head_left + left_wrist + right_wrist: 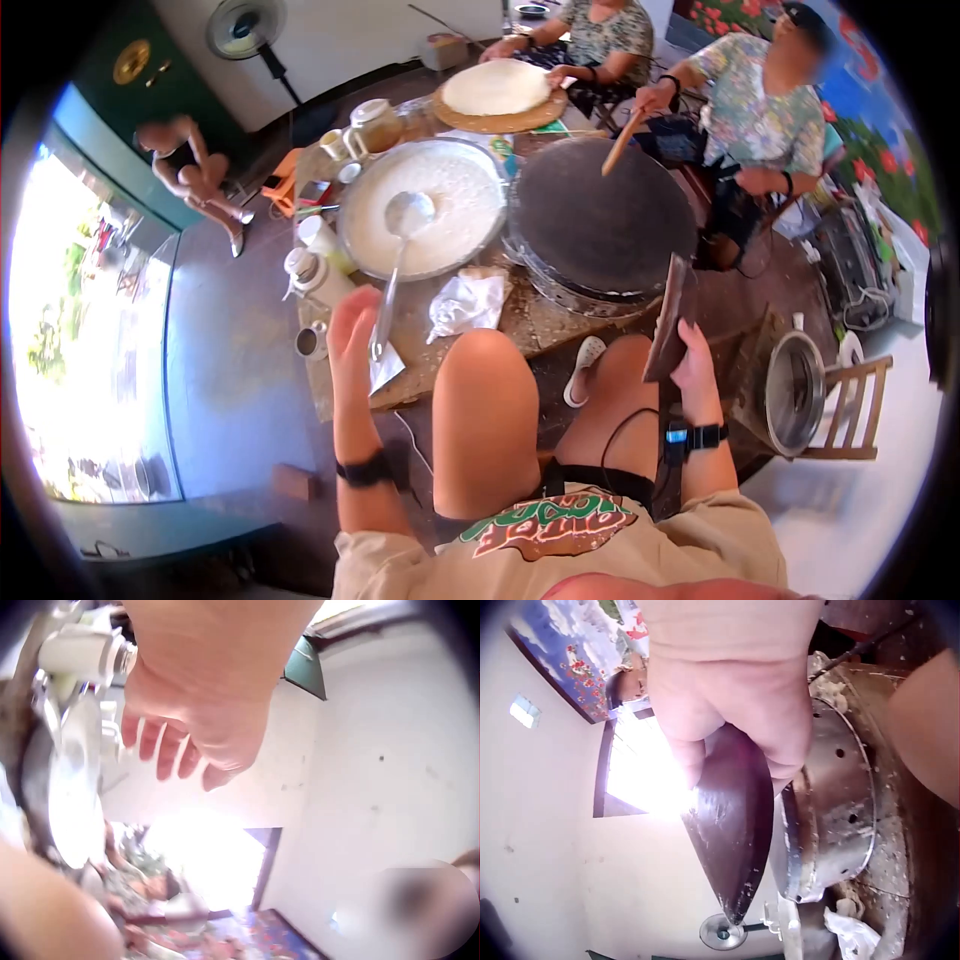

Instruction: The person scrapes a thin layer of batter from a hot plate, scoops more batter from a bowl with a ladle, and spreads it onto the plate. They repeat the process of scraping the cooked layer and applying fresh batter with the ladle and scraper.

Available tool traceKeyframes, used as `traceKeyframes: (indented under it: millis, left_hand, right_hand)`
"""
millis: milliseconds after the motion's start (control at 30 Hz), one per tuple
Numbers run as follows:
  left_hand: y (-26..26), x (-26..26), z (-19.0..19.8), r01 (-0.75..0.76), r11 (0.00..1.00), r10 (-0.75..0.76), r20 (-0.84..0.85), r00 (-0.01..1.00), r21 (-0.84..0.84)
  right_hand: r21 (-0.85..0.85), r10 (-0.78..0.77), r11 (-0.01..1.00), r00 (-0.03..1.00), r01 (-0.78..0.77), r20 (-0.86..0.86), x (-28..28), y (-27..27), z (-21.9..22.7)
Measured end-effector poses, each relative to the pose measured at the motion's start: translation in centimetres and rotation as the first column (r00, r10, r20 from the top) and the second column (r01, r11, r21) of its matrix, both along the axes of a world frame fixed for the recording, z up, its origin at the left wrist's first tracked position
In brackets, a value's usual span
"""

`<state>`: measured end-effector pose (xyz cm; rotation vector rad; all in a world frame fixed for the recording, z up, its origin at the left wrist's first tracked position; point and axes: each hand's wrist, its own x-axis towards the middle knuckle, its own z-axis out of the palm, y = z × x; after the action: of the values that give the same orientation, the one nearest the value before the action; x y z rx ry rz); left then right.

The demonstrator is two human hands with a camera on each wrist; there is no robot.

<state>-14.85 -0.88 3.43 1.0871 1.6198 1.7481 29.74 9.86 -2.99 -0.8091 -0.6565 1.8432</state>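
Note:
My right hand (697, 366) grips a dark, flat batter scraper (672, 320), upright near the front right edge of a round black griddle (602, 222). In the right wrist view the scraper (731, 825) tapers to a point, with pale specks along its edge. My left hand (352, 335) is raised beside the handle of a metal ladle (392, 280); its fingers (171, 750) hang loosely and hold nothing in the left wrist view. The ladle's bowl lies in pale batter (370, 195) inside a wide metal basin (347, 245).
A crumpled white cloth (468, 303) lies before the basin, with a white bottle (312, 277) and a cup (310, 342) at left. Across the table one person holds a wooden stick (622, 143) over the griddle; another sits by a large flatbread (500, 88) on a round board.

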Motion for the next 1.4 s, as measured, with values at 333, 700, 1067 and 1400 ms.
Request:
traceKeyframes:
  millis: [333,700,1067,1400]
  left_hand:
    - [5.5,-7.9,-9.2,0.512,0.752,0.008,0.784,0.621,-0.414]
    - [6.7,-6.3,8.0,0.216,0.901,-0.181,0.126,0.975,-0.375]
    - [6.0,-4.7,12.9,0.131,0.922,-0.206,-0.176,0.963,-0.365]
    - [5.4,-4.2,10.0,-0.192,0.962,-0.06,-0.838,0.542,-0.194]
  right_hand:
    - [-0.049,0.107,0.992,0.987,-0.113,-0.122,-4.4,-6.0,-1.8]
    - [0.035,0.217,0.976,0.971,-0.215,-0.098,-5.3,-7.0,1.8]
    - [0.019,0.255,0.967,0.965,-0.254,-0.059,-3.9,-6.9,-1.7]
    - [0.019,0.215,0.976,0.976,-0.215,-0.035,-3.3,-7.3,-1.6]
